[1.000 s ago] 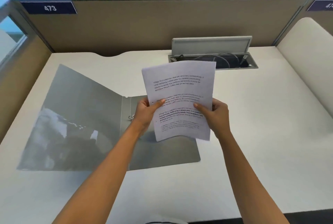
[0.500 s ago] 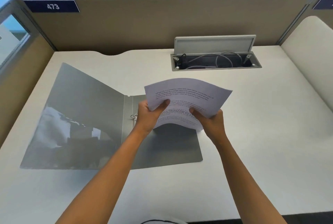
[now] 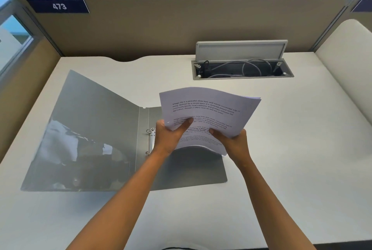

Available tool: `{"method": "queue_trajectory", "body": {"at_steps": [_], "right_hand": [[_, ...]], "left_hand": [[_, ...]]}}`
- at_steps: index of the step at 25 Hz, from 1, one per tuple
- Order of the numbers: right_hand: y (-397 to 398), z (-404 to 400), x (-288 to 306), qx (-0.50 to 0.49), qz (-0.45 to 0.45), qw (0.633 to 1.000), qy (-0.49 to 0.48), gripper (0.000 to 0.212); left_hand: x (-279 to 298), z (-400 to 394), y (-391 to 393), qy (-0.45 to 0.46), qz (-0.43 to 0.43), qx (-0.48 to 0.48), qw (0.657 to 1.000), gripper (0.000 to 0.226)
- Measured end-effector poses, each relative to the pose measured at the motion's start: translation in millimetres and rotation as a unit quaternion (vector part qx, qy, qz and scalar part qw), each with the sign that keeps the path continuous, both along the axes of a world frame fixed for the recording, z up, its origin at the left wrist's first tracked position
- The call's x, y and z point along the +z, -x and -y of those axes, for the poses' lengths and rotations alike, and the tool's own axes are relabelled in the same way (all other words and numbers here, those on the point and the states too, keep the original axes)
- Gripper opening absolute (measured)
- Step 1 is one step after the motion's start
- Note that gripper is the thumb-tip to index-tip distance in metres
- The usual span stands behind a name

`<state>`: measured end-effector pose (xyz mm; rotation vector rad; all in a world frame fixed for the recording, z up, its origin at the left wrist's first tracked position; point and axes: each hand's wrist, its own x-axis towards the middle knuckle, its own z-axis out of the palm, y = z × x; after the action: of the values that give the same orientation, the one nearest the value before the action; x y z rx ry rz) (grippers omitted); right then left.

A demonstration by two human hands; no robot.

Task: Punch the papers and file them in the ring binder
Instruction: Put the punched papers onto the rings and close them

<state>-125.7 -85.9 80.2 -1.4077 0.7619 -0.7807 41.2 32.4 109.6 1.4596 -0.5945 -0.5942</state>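
With both hands, left (image 3: 169,137) and right (image 3: 231,141), clamped on the papers (image 3: 207,112) above the open binder (image 3: 96,129), filing is underway; next, holes must meet the rings (image 3: 150,141).

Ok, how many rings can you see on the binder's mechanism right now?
2. One ring sits at the far end of the metal strip, beside the left hand; the other ring is at the near end, by the wrist. Any others would be hidden behind the hand.

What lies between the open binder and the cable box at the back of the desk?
In the head view, only bare white desk lies between the binder and the cable box; the held papers hang over the near part.
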Motion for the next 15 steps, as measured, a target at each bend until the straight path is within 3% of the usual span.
{"method": "queue_trajectory", "body": {"at_steps": [7, 10, 15], "right_hand": [[0.8, 2.6, -5.3, 0.021, -0.029, 0.999, -0.010, 0.046], [-1.8, 11.6, -1.7, 0.048, -0.071, 0.996, -0.024, 0.033], [-15.3, 18.6, -15.0, 0.088, -0.158, 0.983, -0.040, 0.024]], "left_hand": [[-13.1, -1.9, 2.0, -0.033, -0.010, -0.002, 0.999, 0.031], [-9.2, -0.1, -10.0, -0.113, -0.071, -0.017, 0.991, 0.023], [-36.8, -14.0, -33.6, -0.237, -0.150, 0.000, 0.960, 0.027]]}}
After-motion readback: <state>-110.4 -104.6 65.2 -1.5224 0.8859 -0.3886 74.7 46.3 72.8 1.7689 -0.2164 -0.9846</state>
